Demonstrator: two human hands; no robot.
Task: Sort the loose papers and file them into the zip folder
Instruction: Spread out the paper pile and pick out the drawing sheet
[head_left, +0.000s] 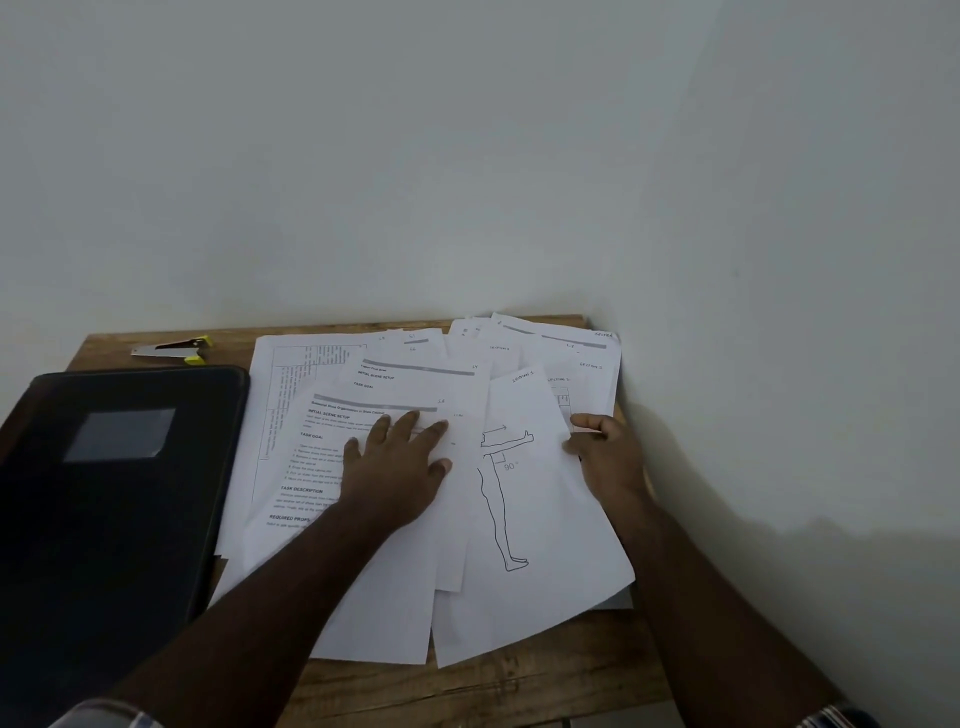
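Observation:
Several loose white printed papers (395, 374) lie overlapping across the right half of a wooden table (519, 686). My left hand (400, 467) rests flat with spread fingers on a text sheet (311, 467) in the middle of the pile. My right hand (608, 452) pinches the right edge of a sheet with a line drawing of a standing figure (535, 519). A black zip folder (114, 493) lies closed on the left side of the table, beside the papers.
A stapler with yellow parts (176, 349) lies at the table's back left corner, behind the folder. Pale walls (779, 260) close in the table at the back and on the right. Bare wood shows along the front edge.

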